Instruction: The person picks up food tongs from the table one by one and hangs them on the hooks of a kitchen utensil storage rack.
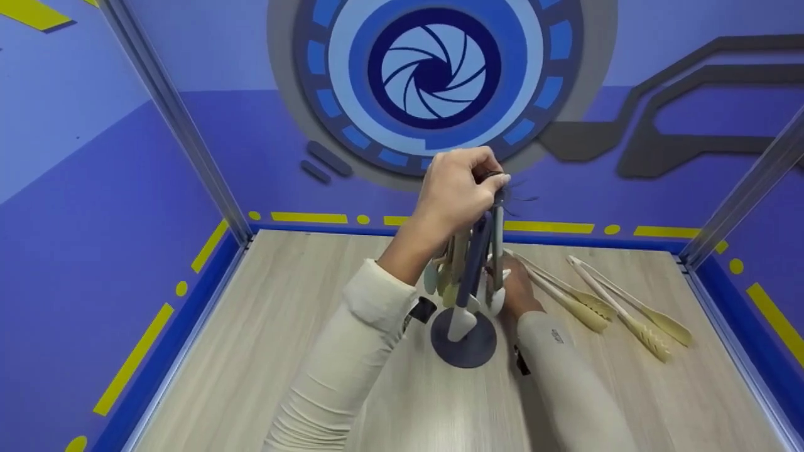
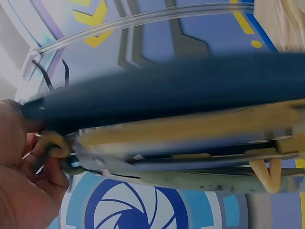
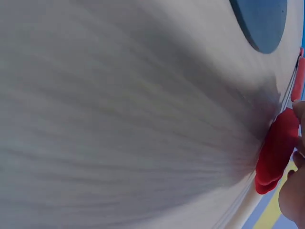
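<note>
My left hand (image 1: 461, 182) grips the top of a utensil stand, whose dark round base (image 1: 480, 351) rests on the table. Thin dark hooks (image 2: 45, 76) stick out past the fingers. Several utensils hang below, among them a spatula with a dark handle (image 1: 474, 267) and pale grey head (image 1: 461, 323). The dark handle (image 2: 167, 93) is blurred in the left wrist view. Low behind the stand is my right hand (image 1: 518, 285), its fingers mostly hidden there. In the right wrist view its fingers (image 3: 298, 107) hold a rounded red utensil part (image 3: 279, 148).
Right of the stand lie cream tongs (image 1: 568, 295), one side slotted. Beside them are a cream pasta server (image 1: 647, 336) and spoon (image 1: 669, 323). Painted panels (image 1: 220, 138) and metal posts (image 1: 176, 119) border the wooden table (image 1: 301, 301).
</note>
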The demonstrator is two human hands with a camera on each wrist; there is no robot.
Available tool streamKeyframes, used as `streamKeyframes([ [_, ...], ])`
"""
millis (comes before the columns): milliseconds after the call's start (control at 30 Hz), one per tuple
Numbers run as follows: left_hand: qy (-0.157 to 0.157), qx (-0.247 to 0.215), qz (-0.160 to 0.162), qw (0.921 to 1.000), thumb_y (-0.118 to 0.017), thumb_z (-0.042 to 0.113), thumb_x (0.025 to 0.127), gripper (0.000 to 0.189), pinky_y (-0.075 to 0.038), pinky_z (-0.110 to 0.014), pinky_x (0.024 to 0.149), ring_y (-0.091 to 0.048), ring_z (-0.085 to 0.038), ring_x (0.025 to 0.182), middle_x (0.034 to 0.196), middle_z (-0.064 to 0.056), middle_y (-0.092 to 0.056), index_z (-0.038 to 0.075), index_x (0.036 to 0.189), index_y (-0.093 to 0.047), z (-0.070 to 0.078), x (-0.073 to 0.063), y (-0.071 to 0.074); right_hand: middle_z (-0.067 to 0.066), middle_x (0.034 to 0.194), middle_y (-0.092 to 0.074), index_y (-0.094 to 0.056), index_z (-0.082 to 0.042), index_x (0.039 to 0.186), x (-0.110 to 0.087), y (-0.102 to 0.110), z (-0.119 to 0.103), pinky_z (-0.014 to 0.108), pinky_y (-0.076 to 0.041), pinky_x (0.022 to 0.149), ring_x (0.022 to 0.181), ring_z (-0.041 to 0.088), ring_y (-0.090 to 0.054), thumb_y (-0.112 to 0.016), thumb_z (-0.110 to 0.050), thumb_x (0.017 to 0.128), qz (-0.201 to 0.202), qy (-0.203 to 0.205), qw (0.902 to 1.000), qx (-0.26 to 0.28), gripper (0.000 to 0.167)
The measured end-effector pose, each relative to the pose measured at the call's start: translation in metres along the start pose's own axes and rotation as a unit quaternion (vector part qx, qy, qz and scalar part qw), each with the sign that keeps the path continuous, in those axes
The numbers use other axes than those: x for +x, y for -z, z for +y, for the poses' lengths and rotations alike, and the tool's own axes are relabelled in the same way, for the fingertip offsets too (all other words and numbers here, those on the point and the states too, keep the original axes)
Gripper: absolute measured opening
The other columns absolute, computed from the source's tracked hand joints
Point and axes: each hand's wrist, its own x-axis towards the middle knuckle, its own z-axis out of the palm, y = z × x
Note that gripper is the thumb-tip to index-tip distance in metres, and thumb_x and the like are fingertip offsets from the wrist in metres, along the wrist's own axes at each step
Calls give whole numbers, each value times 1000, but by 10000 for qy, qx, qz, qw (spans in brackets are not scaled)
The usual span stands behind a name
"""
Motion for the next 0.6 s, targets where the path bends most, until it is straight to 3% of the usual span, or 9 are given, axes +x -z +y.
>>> streamKeyframes([
  [67,-76,30,28,10000,-78,23,99,11,-47,-23,73,-60,-9,78,82,3,-72,17,89,-77,-1,-1,0,24,153,-55,-64,-3,140,6,-1,-1,60,-33,126,147,46,-47,-59,-21,107,-175,-24,9993,-337,38],
  [167,-207,-3,52,9998,-76,23,101,11,-47,-23,75,-60,-11,81,85,1,-73,15,92,-77,-3,-3,-2,22,136,-63,-71,0,118,14,-3,2,61,-43,116,130,45,-58,-64,-11,100,-181,513,9926,-1084,23],
  [333,-353,-3,169,9992,-76,24,101,11,-47,-24,77,-59,-13,85,87,0,-74,14,96,-77,-6,-4,-4,22,131,-62,-73,0,106,21,-6,7,62,-46,108,123,45,-59,-65,-4,94,-143,861,9839,-1559,15],
  [400,-391,7,220,9990,-76,24,101,11,-46,-24,78,-59,-13,84,87,1,-74,14,96,-77,-8,-5,-5,21,138,-60,-74,0,112,22,-6,5,62,-45,111,128,46,-57,-65,-7,98,-300,639,9860,-1510,18],
  [467,-439,17,261,9987,-76,24,101,11,-46,-23,78,-58,-13,84,86,1,-75,14,96,-77,-8,-5,-6,24,147,-55,-68,2,130,22,-5,3,63,-43,115,135,48,-53,-63,-12,102,-479,247,9913,-1202,32],
  [600,-539,85,302,9981,-76,24,101,12,-45,-23,78,-58,-12,82,85,1,-75,13,95,-76,-10,-4,-7,32,164,-36,-35,2,163,19,1,-4,64,-33,126,150,55,-38,-53,-25,109,-660,-537,9957,-371,64],
])
